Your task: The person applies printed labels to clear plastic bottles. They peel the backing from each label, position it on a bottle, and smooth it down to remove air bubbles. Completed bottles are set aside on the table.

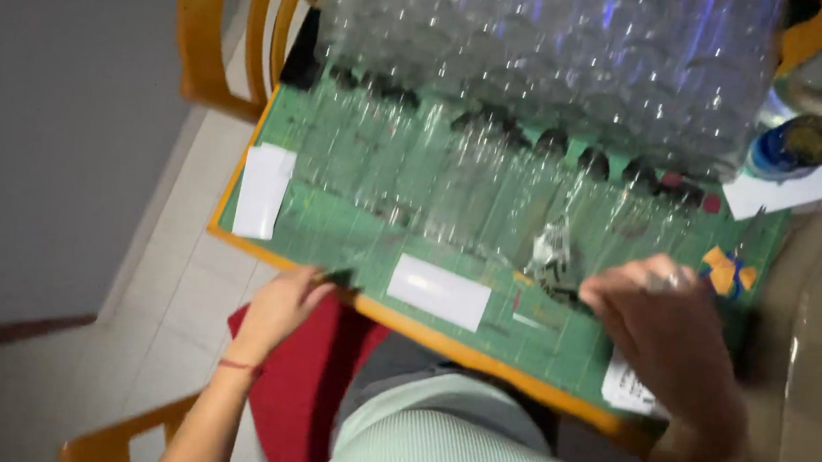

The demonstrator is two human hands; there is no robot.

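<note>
My left hand point(285, 304) sits at the near edge of the mat point(331, 228), fingers pinched together on a small dark tool point(338, 276), its tip lying just over the edge; what kind of tool it is, the blur hides. My right hand point(668, 331) rests flat-ish on the mat toward the near right corner, fingers curled down over something I cannot make out, so I cannot tell whether it grips anything. Just left of its fingers lies a crumpled scrap of clear plastic point(552, 253), close enough to be steadied while I work.

A white card point(439, 292) lies between my hands along the near edge, and another white slip point(263, 190) at the left edge. Across the middle runs a row of clear bottles point(456, 180) on their sides, dark caps toward the far edge, where a big clear stack point(549, 48) rises. An orange and blue paper piece point(727, 271) lies beyond my right hand.
</note>
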